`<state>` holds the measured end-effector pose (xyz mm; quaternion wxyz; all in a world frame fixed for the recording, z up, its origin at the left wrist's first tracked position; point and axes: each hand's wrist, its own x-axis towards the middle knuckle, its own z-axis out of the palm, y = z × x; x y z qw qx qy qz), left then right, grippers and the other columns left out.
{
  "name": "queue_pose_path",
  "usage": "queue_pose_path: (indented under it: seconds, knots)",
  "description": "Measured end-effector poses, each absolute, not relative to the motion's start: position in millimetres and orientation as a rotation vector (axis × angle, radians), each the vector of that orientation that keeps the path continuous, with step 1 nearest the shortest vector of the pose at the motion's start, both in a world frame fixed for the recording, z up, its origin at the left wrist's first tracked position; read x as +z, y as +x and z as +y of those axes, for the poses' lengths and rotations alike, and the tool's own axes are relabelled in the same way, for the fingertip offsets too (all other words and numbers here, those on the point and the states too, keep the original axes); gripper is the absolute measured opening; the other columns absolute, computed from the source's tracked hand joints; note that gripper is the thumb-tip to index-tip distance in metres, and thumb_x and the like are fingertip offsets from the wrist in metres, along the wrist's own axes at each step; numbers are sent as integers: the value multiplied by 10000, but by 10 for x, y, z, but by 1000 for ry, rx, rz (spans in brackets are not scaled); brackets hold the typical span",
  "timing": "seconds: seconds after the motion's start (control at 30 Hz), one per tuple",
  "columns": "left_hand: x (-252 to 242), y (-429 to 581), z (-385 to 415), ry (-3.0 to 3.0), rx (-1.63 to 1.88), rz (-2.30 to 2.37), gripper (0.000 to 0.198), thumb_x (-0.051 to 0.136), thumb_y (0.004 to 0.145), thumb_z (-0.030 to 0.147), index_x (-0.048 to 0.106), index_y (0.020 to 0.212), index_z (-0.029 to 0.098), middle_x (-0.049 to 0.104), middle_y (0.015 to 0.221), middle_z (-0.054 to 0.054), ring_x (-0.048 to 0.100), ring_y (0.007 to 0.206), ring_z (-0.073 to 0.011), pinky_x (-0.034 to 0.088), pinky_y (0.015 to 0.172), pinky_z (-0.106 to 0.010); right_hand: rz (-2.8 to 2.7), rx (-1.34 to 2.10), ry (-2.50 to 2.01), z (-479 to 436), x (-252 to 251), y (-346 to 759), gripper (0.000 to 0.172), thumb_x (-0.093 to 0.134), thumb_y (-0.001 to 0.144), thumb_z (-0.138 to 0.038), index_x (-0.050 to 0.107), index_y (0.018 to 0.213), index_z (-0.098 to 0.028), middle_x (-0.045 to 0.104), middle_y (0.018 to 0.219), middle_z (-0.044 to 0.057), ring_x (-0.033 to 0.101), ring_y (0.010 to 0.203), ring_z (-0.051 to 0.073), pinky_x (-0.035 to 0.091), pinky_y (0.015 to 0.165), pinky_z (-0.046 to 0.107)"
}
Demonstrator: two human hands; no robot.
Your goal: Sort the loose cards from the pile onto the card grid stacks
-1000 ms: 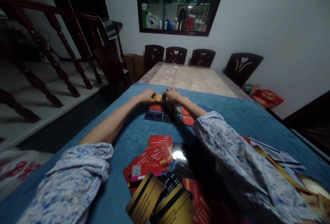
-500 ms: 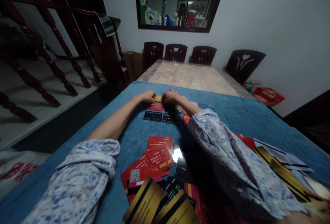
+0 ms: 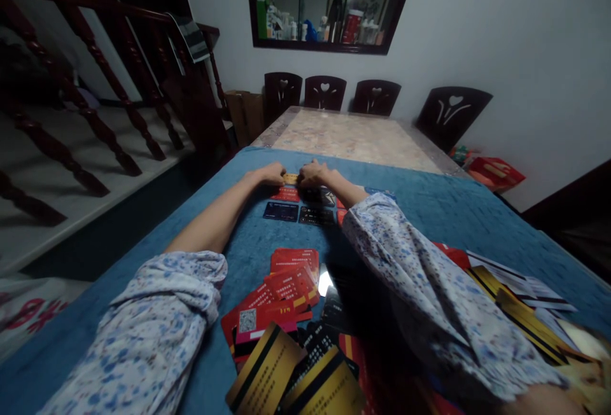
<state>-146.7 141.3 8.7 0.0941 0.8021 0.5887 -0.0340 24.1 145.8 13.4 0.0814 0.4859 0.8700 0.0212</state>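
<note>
Right sleeve [image 3: 420, 275] shifted inward | left grip [image 3: 273, 174], right grip [image 3: 312, 174] touching ends of gold card [image 3: 291, 179] | can't tell how closed

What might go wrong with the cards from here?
1. The left hand and right hand are at either end of the yellow card, close to the red card; a slight slip could knock that one askew.
2. The right sleeve is loose and near the card pile, so it might drag some cards.
3. The pile overlaps untidily; a bump could make it slide.
</note>
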Motion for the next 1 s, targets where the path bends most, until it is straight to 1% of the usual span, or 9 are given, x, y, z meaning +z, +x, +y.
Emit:
queue_pose_path:
  seconds: [0.1,0.17,0.3,0.4,0.53,0.67,0.87,1.0]
  knots:
    - [92,-1475,1391,2371,-72,1742,373,592,630,186,718,979,142,737,906,-71,647,839,-221,510,754,-278,2574,35,1460,1441,152,249,447,578,832,-357,723,1219,-187,642,1361,162,482,1303,385,466,1009,546]
    - [93,-1481,1377,2367,-30,1739,433,591,621,180,713,1034,137,745,950,-87,661,876,-237,516,772,-286,2579,28,1454,1422,173,267,439,584,832,-368,726,1213,-202,634,1376,150,470,1314,386,461,1011,543]
    - [80,-1502,1342,2339,99,1767,602,589,624,160,662,1221,136,730,1145,-117,665,1029,-254,517,879,-286,2591,36,1443,1378,216,314,448,597,841,-389,722,1228,-203,642,1365,153,465,1314,384,462,1001,528]
    - [54,-1546,1287,2346,157,1794,637,587,657,160,627,1291,111,676,1266,-152,640,1115,-270,502,952,-304,2627,65,1423,1341,245,355,471,598,860,-405,709,1263,-189,629,1375,177,460,1308,393,461,987,527]
    - [-7,-1638,1151,2339,277,1829,624,622,691,221,614,1306,113,614,1320,-158,626,1106,-275,498,994,-347,2684,106,1408,1260,273,419,469,566,910,-408,676,1320,-209,598,1408,169,441,1309,387,430,1000,523]
    - [-70,-1727,937,2373,377,1842,559,612,722,270,624,1266,137,588,1283,-130,595,1115,-267,478,1027,-398,2775,135,1347,1120,293,481,471,551,938,-430,650,1353,-229,600,1381,164,426,1289,374,401,987,501]
    - [-77,-1777,473,2430,429,1861,424,515,775,188,644,1179,166,582,1247,-129,560,1173,-303,452,1036,-489,2892,131,1217,814,328,550,483,601,918,-433,651,1351,-224,620,1334,165,424,1235,366,367,935,454]
    - [-84,-1767,145,2436,484,1844,375,491,797,163,643,1140,168,575,1252,-137,569,1148,-304,443,1035,-514,2958,140,1152,611,311,600,419,575,934,-359,672,1318,-223,634,1314,160,408,1236,358,348,914,442]
